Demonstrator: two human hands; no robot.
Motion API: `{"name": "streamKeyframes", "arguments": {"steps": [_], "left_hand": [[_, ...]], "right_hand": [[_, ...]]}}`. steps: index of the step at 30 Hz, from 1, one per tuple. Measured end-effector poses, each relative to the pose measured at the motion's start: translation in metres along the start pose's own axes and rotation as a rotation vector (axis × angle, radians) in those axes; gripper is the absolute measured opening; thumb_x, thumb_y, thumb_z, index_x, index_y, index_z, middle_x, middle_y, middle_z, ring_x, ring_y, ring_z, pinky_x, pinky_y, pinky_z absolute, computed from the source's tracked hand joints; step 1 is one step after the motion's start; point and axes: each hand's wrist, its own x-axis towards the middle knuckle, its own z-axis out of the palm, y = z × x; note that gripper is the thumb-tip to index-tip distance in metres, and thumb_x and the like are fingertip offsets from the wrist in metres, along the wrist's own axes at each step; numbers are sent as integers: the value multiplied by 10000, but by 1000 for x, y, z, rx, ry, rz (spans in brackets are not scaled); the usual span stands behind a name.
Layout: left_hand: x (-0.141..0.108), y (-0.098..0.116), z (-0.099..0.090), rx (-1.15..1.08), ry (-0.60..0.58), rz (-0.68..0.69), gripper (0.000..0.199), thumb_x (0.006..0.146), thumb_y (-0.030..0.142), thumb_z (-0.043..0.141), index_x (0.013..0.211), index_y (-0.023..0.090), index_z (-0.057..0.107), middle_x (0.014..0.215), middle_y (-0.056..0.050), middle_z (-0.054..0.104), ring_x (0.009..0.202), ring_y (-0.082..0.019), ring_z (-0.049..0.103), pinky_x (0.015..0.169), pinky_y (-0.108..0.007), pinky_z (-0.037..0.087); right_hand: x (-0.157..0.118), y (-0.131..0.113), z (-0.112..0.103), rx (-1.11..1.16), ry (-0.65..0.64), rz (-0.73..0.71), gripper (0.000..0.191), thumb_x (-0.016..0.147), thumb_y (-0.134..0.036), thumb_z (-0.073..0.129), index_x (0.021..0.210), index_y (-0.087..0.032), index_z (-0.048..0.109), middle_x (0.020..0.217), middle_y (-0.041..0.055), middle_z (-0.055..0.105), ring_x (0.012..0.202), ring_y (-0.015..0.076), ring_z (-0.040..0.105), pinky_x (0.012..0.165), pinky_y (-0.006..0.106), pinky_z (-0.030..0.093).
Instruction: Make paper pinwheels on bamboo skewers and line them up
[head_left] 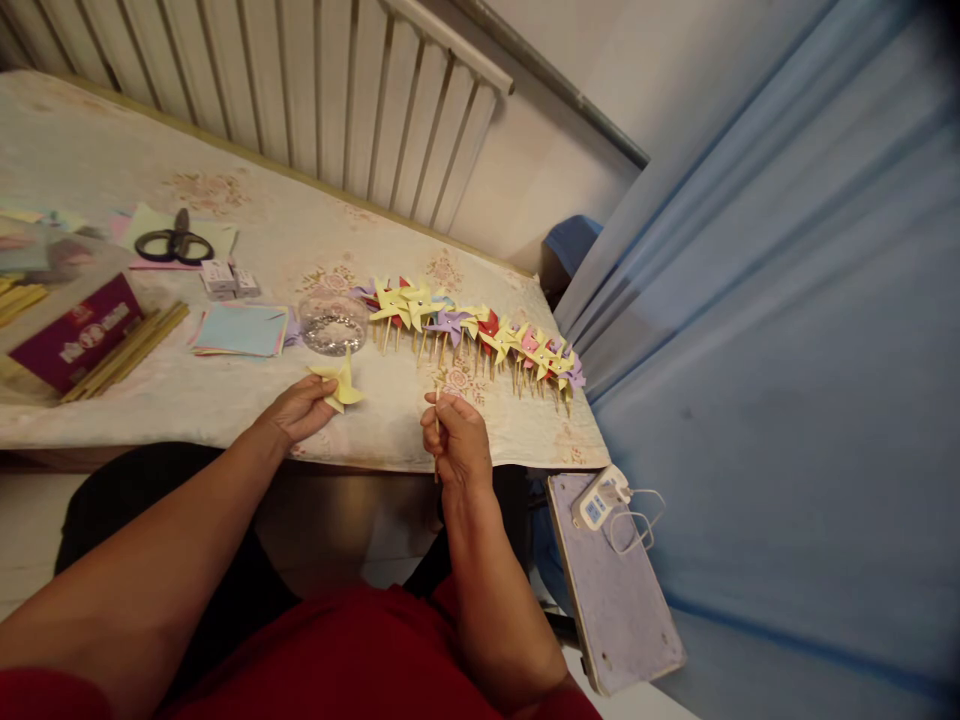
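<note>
Left hand [302,406] pinching pinwheel [344,387]; purple label [79,335], unreadable

Clock: 12 straight ahead. On table [394,430]: row of pinwheels [487,328], 12 to 1; tub [334,328] beside row's 9 o'clock end; paper stack [240,331] at 11; cartons [227,280] behind stack; scissors [176,243] on loose sheets [225,238] farther back, 11. Sticks [139,345] at 10, just beside box [79,332]. Before tub, toward 11: single pinwheel [345,386] in left hand [301,408]. Before row, 12: stick [436,468] in right hand [463,435]. Radiator [300,95] behind table, 11 to 12. Curtain [787,350], 2 o'clock. Off table, 3 o'clock: charger [598,503] on stool [630,620].
</note>
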Motion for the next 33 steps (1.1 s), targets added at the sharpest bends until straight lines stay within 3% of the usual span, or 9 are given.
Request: {"name": "streamKeyframes", "arguments": {"steps": [33], "left_hand": [[2, -1, -2, 0, -15, -6, 126, 706, 112, 736, 822, 161, 727, 875, -95, 736, 884, -229, 701, 841, -340, 607]], "right_hand": [[-1, 0, 0, -22, 11, 25, 260, 731, -384, 733, 783, -161, 611, 554, -18, 638, 319, 35, 348, 334, 172, 146]]}}
